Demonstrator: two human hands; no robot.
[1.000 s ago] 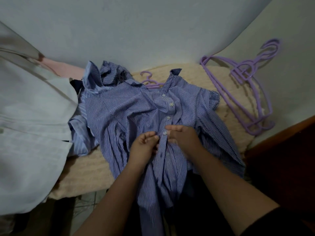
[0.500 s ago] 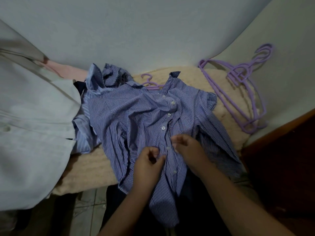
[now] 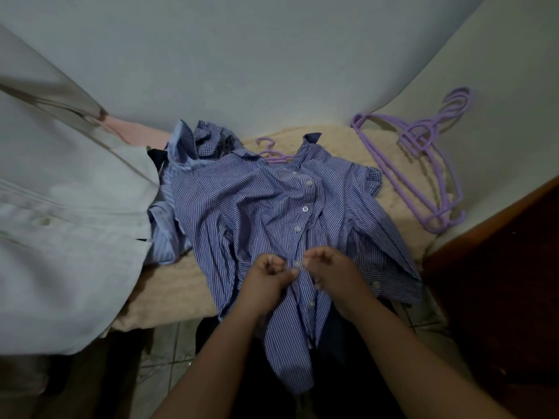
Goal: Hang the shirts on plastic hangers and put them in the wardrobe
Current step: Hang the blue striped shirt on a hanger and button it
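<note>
A blue-and-white striped shirt (image 3: 242, 213) lies front up on the beige blanket (image 3: 169, 294), its hem hanging over the near edge. A purple hanger hook (image 3: 269, 149) sticks out at its collar. My left hand (image 3: 267, 279) pinches the left side of the button placket. Opposite it, my right hand (image 3: 335, 273) pinches the right side beside a white button (image 3: 298, 264). Above them, several buttons look fastened. More purple plastic hangers (image 3: 423, 164) lean in a stack at the right against the wall.
Other crumpled blue shirts (image 3: 193, 143) sit behind the striped one. A pale grey garment (image 3: 60, 222) hangs large at the left over a pink one (image 3: 136, 134). Dark wooden furniture (image 3: 499, 267) stands at the right. Tiled floor (image 3: 163, 352) shows below the blanket edge.
Both hands have moved down the placket to a lower button and now pinch the fabric with curled fingers. The view has shifted slightly; the shirt sits a little higher in it.
</note>
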